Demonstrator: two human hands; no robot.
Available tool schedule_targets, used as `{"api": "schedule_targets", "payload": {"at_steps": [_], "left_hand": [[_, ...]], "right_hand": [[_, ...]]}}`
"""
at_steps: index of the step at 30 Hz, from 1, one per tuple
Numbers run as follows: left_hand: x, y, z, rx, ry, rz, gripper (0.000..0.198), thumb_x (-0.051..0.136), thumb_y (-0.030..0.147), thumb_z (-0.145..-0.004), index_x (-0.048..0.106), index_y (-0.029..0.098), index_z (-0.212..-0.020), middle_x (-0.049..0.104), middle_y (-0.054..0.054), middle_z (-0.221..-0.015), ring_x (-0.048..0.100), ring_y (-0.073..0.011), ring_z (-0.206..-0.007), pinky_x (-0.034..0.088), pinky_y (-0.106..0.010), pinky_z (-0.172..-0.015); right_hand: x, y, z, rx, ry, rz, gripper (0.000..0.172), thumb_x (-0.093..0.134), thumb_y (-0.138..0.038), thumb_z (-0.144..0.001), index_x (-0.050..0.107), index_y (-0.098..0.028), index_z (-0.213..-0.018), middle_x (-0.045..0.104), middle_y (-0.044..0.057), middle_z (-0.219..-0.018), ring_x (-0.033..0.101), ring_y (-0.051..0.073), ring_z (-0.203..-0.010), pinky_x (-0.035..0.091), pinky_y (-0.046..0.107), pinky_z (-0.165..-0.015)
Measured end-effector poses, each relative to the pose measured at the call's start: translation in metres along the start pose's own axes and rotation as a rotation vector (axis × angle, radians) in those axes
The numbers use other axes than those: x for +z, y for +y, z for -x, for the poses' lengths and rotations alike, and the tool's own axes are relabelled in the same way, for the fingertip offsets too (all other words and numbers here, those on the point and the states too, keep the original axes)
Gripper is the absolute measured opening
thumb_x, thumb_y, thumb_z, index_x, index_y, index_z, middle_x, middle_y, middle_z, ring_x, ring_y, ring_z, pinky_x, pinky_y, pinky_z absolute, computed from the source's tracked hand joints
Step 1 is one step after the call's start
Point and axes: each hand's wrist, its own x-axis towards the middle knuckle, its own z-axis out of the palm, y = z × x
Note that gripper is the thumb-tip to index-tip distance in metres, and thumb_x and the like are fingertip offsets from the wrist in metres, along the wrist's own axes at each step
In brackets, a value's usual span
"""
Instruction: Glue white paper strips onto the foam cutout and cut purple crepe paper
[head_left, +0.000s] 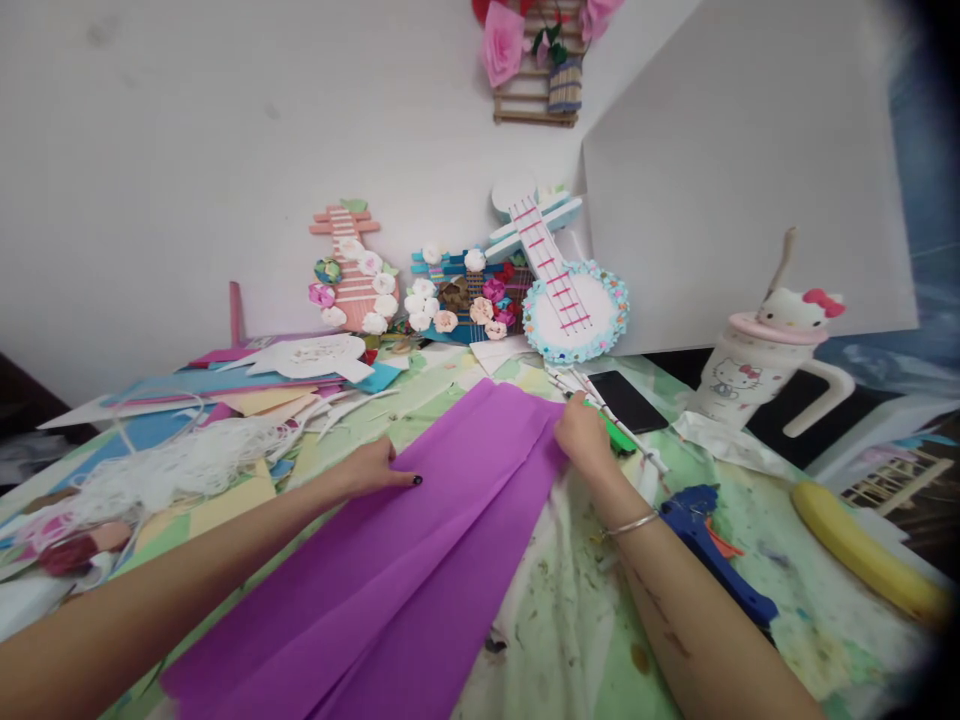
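Note:
A long sheet of purple crepe paper, with lengthwise folds, stretches over the table from its near edge towards the middle. My left hand holds its left edge, thumb lying on top and the other fingers mostly hidden at the edge. At the far right corner, my right hand is closed on the paper with its fingers pinched together. Just beyond that hand lie a green object, partly covered, and a thin striped stick.
Right of my right arm are a blue glue gun, a banana, a black phone and a lidded cup. White string and paper sheets crowd the left. Decorated instrument-shaped crafts lean against the wall.

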Motion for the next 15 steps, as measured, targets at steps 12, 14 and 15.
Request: {"api": "schedule_targets", "payload": {"at_steps": [12,14,15], "left_hand": [[-0.002,0.035,0.001,0.044,-0.084,-0.050,0.065,0.074,0.035,-0.051,0.058,0.013,-0.110,0.063,-0.013,-0.113,0.059,-0.0291,-0.100,0.045,-0.031,-0.080],[-0.003,0.032,-0.003,0.021,-0.101,0.008,0.065,0.074,0.035,-0.050,0.059,0.012,-0.109,0.065,-0.011,-0.109,0.061,-0.0284,-0.095,0.047,-0.031,-0.076],[-0.004,0.030,-0.004,0.038,-0.113,0.040,0.061,0.073,0.036,-0.051,0.061,0.013,-0.106,0.067,-0.010,-0.103,0.062,-0.0276,-0.091,0.047,-0.031,-0.074]], "right_hand": [[0.000,0.002,-0.001,-0.004,0.011,0.003,0.039,0.039,-0.013,-0.085,0.039,-0.004,-0.123,0.063,0.024,-0.100,0.064,0.032,-0.095,0.048,0.042,-0.080],[-0.001,0.001,-0.001,-0.001,0.005,0.006,0.039,0.038,-0.011,-0.084,0.038,-0.004,-0.123,0.063,0.024,-0.100,0.064,0.033,-0.095,0.048,0.042,-0.079],[-0.002,0.001,-0.001,0.002,0.002,0.008,0.040,0.039,-0.011,-0.084,0.038,-0.005,-0.123,0.063,0.024,-0.101,0.064,0.033,-0.095,0.048,0.042,-0.079]]}}
